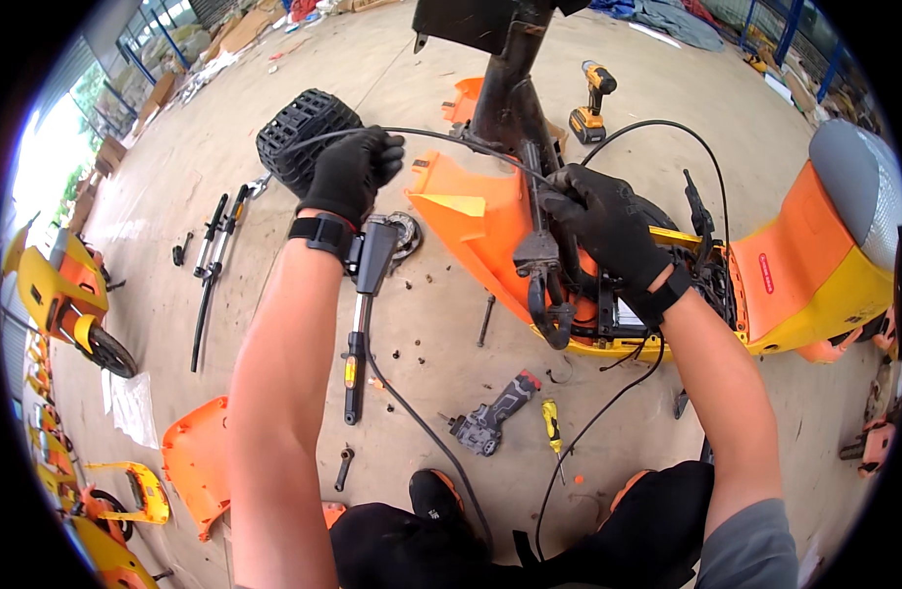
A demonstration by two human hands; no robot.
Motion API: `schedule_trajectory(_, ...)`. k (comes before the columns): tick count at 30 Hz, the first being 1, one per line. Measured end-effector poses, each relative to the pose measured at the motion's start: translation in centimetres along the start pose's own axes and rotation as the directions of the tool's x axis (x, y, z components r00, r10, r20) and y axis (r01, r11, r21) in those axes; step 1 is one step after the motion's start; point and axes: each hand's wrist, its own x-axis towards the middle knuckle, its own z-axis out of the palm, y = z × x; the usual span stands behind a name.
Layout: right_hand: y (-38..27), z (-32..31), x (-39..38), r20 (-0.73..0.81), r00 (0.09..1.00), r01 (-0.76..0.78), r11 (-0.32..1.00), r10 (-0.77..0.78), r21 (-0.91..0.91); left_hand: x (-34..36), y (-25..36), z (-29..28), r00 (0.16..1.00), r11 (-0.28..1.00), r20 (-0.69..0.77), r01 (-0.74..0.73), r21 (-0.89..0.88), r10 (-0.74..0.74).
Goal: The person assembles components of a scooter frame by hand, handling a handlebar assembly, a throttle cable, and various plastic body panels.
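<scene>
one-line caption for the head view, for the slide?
Gloved left hand and right hand pull a black cable at the steering column of a stripped orange-and-yellow scooter, tools scattered on concrete.

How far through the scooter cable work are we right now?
Done: orange panels are off and lie on the floor, and the wheel lies detached. In hand: the left hand grips the black cable while the right hand holds it at the stem. Left: the cable hangs loose, and screws lie scattered.
</scene>
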Motion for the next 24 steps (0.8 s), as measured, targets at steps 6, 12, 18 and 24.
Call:
schedule_trajectory(6,0.9,1.1,-0.8,0.023,0.999,-0.025,0.999,0.025,-0.027,-2.4,-4.2,-3.3,0.893,0.837,0.242,-0.443,0.321,0.379)
schedule_trajectory(12,0.5,-0.2,-3.5,0.027,0.999,-0.035,0.999,0.036,-0.009,-5.8,-8.3,-10.1,0.994,0.967,-0.08,0.091,0.24,-0.074)
schedule_trajectory(18,-4.8,0.0,-6.4,-0.101,0.97,0.171,0.917,-0.22,-0.36,-7.6,-18.4,-20.8,0.973,0.643,-0.224,0.205,0.738,-0.053)
schedule_trajectory(24,-6.9,2.0,-10.2,0.649,0.741,0.276,0.959,-0.173,-0.06,-4.0,-22.5,-16.9,0.97,0.161,0.061,-0.1,0.982,0.236)
